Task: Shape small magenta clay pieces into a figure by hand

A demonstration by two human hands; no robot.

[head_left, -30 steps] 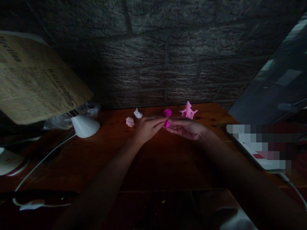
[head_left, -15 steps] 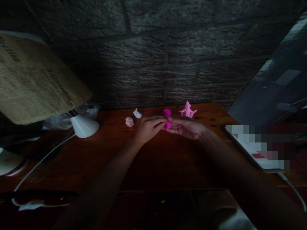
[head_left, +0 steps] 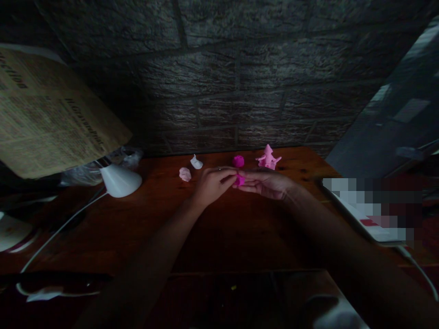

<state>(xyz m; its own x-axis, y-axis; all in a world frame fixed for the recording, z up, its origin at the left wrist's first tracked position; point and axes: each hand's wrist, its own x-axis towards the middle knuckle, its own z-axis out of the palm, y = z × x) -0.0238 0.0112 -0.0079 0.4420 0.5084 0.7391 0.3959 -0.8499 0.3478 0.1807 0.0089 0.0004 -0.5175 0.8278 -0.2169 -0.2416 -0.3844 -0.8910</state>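
Note:
Between the fingers of both hands is a small piece of magenta modelling clay (head_left: 240, 179), partly covered by fingertips. My left hand (head_left: 213, 184) pinches it from the left, fingers closed. From the other side my right hand (head_left: 267, 183) grips it with its fingertips, palm turned partly up. Just behind the hands lies a rounded magenta clay lump (head_left: 238, 161). A light pink clay figure (head_left: 268, 158) with a pointed top and two arms stands behind my right hand. Beyond my left hand sit a pale pink lump (head_left: 185, 174) and a white lump (head_left: 196, 161).
A lamp with a newsprint-patterned shade (head_left: 58, 114) and white base (head_left: 121, 180) stands left, its cord running forward across the wooden table (head_left: 226, 233). A partly blurred-out flat device (head_left: 387, 235) lies right. A dark brick wall (head_left: 212, 82) rises behind.
The magenta piece in my fingers has turned or been pressed slightly and shows a different shape. Both hands stay nearly in place, and the other clay pieces have not moved.

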